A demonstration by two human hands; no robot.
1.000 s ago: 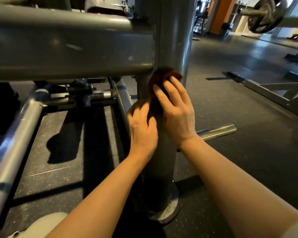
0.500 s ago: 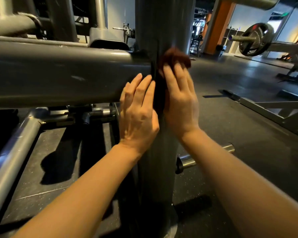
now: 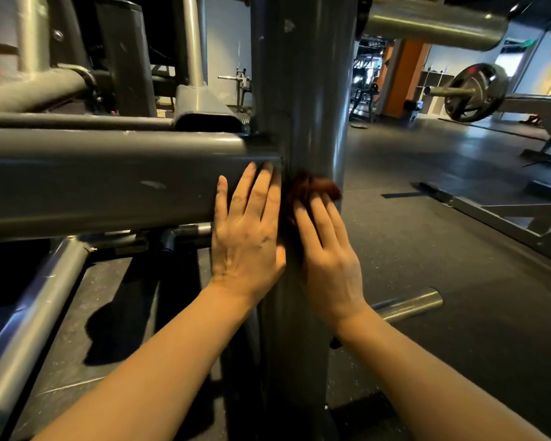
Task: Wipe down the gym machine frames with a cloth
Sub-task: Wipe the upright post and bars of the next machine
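A thick grey upright post (image 3: 312, 90) of the gym machine stands in the middle, with a wide grey crossbar (image 3: 109, 183) joining it from the left. A dark reddish-brown cloth (image 3: 312, 187) lies against the post just right of that joint. My right hand (image 3: 326, 249) presses the cloth flat onto the post with straight fingers. My left hand (image 3: 247, 230) rests flat, fingers straight, on the crossbar's right end beside the post, touching the right hand's side. Most of the cloth is hidden under my right fingers.
A silver slanted tube (image 3: 29, 329) runs along the lower left. A short chrome peg (image 3: 407, 305) sticks out right of the post near the floor. Another grey bar (image 3: 433, 25) crosses overhead at the right. A loaded barbell (image 3: 473, 92) and bench frame (image 3: 503, 218) stand farther right on dark rubber floor.
Both hands climbed the post from below the crossbar to the joint, cloth going along. In the last half second the view tilted up; the cloth stays near the joint.
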